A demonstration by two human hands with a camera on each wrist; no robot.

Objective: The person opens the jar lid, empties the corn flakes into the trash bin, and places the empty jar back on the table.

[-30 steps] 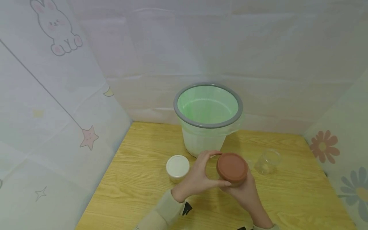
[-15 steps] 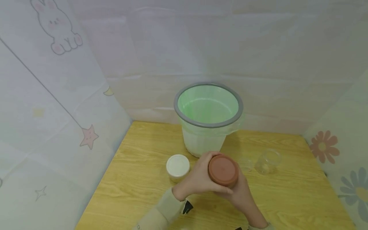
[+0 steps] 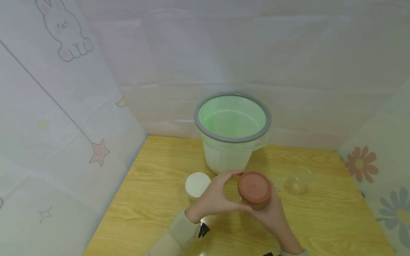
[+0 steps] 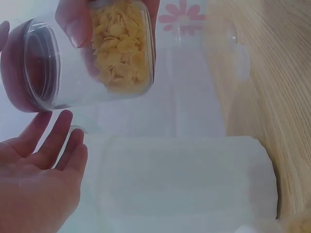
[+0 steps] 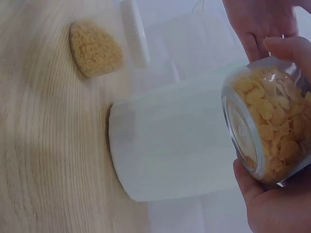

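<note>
A clear jar [image 4: 73, 75] of yellow flakes, looking like corn flakes, is held above the table. Its round red-brown lid [image 3: 254, 187] faces up toward the head camera. My right hand [image 3: 271, 215] grips the jar body around the flakes, best seen in the right wrist view. Around the lid arches my left hand [image 3: 211, 199], index fingertip at the far rim and thumb at the near side; a gap shows between palm and lid. In the left wrist view its other fingers lie off the lid. Left of the hands stands a second flake jar [image 5: 97, 51] with a white lid [image 3: 198, 184].
Behind the hands stands a pale bucket [image 3: 225, 156] with a grey rim and green inside. To the right, a clear container [image 3: 299, 181] sits on the wooden table [image 3: 333, 213], with a small clear disc [image 3: 276, 183] beside it. Printed sheets hang around the table.
The jar and lid shift left, then partly back right. My left hand closes snugly around the lid half a second ago, then widens, leaving a gap at the palm.
</note>
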